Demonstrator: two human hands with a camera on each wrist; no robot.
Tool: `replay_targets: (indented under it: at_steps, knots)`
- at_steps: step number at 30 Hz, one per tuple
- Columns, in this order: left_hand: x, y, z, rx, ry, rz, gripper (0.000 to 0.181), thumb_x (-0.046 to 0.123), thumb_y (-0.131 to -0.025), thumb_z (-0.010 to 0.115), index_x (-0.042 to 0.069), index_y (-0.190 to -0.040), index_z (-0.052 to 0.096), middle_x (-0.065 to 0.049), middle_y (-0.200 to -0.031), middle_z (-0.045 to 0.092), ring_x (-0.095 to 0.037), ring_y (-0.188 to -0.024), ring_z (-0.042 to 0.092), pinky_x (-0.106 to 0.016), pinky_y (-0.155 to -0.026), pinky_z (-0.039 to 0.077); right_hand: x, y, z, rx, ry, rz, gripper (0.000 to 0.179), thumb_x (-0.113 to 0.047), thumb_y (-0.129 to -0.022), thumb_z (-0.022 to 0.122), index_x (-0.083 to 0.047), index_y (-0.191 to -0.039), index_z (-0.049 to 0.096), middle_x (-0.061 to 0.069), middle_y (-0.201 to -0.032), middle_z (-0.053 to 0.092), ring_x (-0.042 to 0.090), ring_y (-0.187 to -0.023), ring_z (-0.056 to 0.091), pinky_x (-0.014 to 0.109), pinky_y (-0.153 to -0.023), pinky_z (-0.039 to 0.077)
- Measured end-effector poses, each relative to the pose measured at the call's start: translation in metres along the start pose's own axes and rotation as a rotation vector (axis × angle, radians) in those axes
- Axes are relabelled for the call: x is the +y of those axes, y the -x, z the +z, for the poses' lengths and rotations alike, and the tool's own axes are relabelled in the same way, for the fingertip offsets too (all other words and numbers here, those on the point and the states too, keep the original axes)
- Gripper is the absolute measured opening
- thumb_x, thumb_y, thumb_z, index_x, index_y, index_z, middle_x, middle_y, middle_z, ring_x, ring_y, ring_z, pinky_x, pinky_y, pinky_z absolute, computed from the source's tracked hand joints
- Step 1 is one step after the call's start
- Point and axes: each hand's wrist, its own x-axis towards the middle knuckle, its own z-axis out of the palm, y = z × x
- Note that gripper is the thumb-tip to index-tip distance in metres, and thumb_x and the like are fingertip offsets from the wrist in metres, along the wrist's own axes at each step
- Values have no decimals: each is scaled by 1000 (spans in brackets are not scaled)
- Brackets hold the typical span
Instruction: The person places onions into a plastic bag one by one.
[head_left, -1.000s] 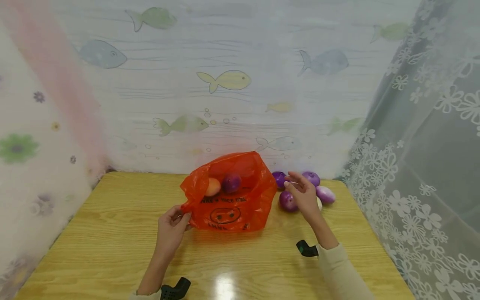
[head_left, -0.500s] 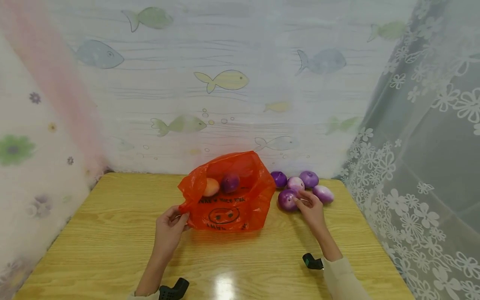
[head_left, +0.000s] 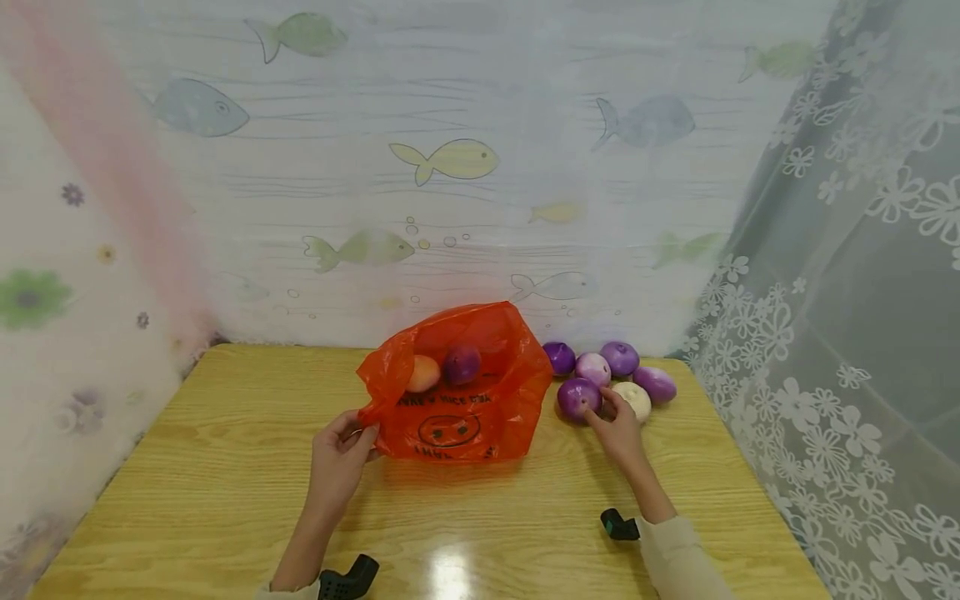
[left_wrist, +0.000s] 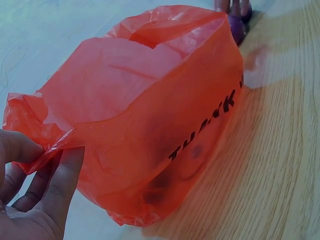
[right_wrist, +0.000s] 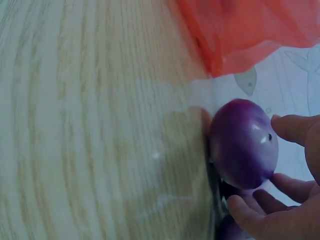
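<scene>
A red plastic bag with black print lies open-mouthed on the table, holding an orange round item and a purple onion-like one. My left hand pinches the bag's left edge, thumb against fingers, as the left wrist view also shows around the gathered plastic. To the bag's right, a glossy purple onion with a small dark spot rests on the table. My right hand is at its near right side, thumb and fingertips spread right at the skin.
Behind that onion sit a dark purple onion, a pink-white one and a violet one. A cream-white one and an oval purple one lie to the right. The fish-patterned curtain hangs along the table's back edge.
My right hand has come down and toward me from above the onions to the front purple one. The oval one has rolled, its white patch now out of sight. My left hand stays.
</scene>
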Motion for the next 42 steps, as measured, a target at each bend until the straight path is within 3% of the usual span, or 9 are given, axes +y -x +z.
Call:
replay_targets:
  at_steps: [3,8,17,42]
  knots:
    - [0,0,0,-2,5,-4,22,0,-101,59,-10,-121,61,-4,-101,68,-10,-86,71,-24,-71,62,0,0,3,-19,8,22,68,-16,-100,66,11,-152,32,34,-148,44,44,-135,47,53,-112,41]
    - [1,0,0,-5,11,-4,23,1,-101,59,-11,-121,60,-5,-103,67,-9,-87,71,-24,-72,61,1,-2,6,-50,-13,32,73,-20,-101,65,10,-154,26,34,-154,34,48,-141,39,56,-115,38]
    - [1,2,-1,6,0,-13,24,2,-101,59,-9,-122,61,-7,-106,67,-8,-88,71,-23,-73,61,2,-8,9,-81,-27,44,82,-21,-97,70,11,-155,22,37,-155,31,49,-144,34,59,-118,33]
    - [2,2,-1,19,-1,-15,23,0,-101,59,-9,-122,61,-8,-106,68,-8,-87,71,-23,-72,61,4,-11,19,-9,-20,-48,75,-6,-88,77,9,-149,37,32,-146,42,46,-126,51,56,-108,43]
